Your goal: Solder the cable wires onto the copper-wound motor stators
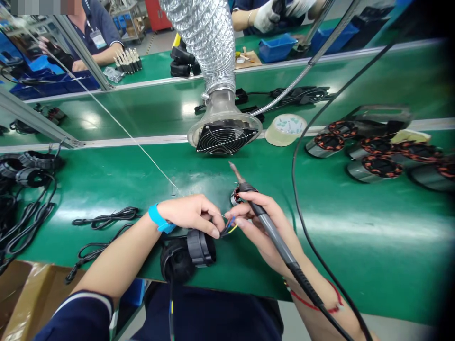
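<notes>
Thin coloured wires, blue, yellow and reddish, lie between the fingertips of both hands near the middle of the bench. My left hand, with a blue band at its wrist, is closed at the wires' dark end. My right hand is closed around a soldering iron, its tip pointing up and away, while its fingertips pinch the wires. A small motor part with copper windings is partly hidden behind the right fingers. Below my left hand sit a black ribbed ring and a round black housing.
A fume fan hangs ahead, beside a tape roll. Stators stand at right; black cables lie at left. The iron's cord crosses the right side. Two people sit across the bench, one wearing white gloves.
</notes>
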The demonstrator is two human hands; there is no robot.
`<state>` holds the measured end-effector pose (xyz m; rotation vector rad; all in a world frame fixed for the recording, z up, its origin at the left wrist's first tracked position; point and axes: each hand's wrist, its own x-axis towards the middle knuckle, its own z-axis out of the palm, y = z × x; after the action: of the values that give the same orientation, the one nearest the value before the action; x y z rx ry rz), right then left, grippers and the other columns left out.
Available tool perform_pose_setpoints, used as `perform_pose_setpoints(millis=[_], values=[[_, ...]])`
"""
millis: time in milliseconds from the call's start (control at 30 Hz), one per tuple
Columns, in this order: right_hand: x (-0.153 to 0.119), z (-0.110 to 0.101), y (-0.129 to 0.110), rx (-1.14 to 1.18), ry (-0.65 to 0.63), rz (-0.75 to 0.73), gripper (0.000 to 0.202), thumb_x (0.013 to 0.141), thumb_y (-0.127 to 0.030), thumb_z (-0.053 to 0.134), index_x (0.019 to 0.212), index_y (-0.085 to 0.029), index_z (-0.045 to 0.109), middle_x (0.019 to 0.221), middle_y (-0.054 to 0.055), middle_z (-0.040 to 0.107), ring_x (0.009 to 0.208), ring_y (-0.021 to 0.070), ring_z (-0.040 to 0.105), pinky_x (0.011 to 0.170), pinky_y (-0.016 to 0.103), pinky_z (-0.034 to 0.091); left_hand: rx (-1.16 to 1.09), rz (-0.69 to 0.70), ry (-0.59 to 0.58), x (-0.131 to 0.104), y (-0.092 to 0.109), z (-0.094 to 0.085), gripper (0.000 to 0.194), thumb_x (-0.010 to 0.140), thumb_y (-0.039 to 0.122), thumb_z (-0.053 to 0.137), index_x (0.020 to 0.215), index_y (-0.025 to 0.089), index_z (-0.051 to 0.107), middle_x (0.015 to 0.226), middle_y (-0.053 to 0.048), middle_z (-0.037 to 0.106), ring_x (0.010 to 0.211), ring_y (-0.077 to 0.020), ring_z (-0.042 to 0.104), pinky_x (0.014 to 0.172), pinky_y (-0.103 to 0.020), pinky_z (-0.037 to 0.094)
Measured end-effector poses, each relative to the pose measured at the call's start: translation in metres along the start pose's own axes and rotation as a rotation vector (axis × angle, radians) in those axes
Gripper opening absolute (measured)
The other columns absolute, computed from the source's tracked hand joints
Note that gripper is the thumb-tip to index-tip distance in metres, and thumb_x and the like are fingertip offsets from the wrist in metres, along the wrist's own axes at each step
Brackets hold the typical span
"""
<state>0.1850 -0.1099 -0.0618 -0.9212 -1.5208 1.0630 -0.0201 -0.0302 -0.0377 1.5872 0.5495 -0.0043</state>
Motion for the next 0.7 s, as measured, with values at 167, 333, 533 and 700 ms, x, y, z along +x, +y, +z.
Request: perform_pose_setpoints(millis=[167,333,533,700], values=[[0.006,0.008,0.0,0.247,-0.032,0.05,0.034,0.094,-0.026,0.06,0.124,-0.03,0.047,0.092,0.002,0.07,0.076,0.0139,0.067,0.069,0.027,0.056,0.001,0.04,-0.001,0.0,0.003,0.001,0.018,0.077,0.03,0.072,0.08,0.012,0.071,0.062,0.002,0.056,0.057,-0.0072,0.043,0.057,-0.02,0.034],[0.008,0.006,0.002,0.211,0.025,0.075,0.035,0.089,-0.03,0.066,0.12,-0.027,0.05,0.081,0.0,0.068,0.072,0.0139,0.066,0.069,0.028,0.056,0.003,0.021,0.022,0.002,0.002,0.0,0.025,0.077,0.035,0.073,0.085,0.012,0.069,0.055,0.006,0.045,0.051,-0.0055,0.032,0.05,-0.02,0.026],[0.0,0.004,0.014,0.089,0.181,0.171,0.036,0.087,-0.027,0.067,0.119,-0.027,0.051,0.083,0.0,0.069,0.074,0.0137,0.066,0.069,0.026,0.054,-0.131,0.156,0.367,-0.001,0.002,-0.001,0.047,0.092,0.055,0.048,0.08,0.012,0.063,0.069,-0.002,0.059,0.058,-0.0078,0.045,0.057,-0.02,0.036],[-0.004,0.007,0.018,0.028,0.257,0.148,0.04,0.084,-0.028,0.069,0.119,-0.027,0.051,0.086,0.0,0.068,0.071,0.0135,0.065,0.066,0.027,0.056,-0.009,0.138,0.447,0.004,0.007,0.009,0.039,0.092,0.046,0.05,0.084,0.012,0.067,0.064,0.0,0.056,0.06,-0.0088,0.048,0.061,-0.021,0.039]])
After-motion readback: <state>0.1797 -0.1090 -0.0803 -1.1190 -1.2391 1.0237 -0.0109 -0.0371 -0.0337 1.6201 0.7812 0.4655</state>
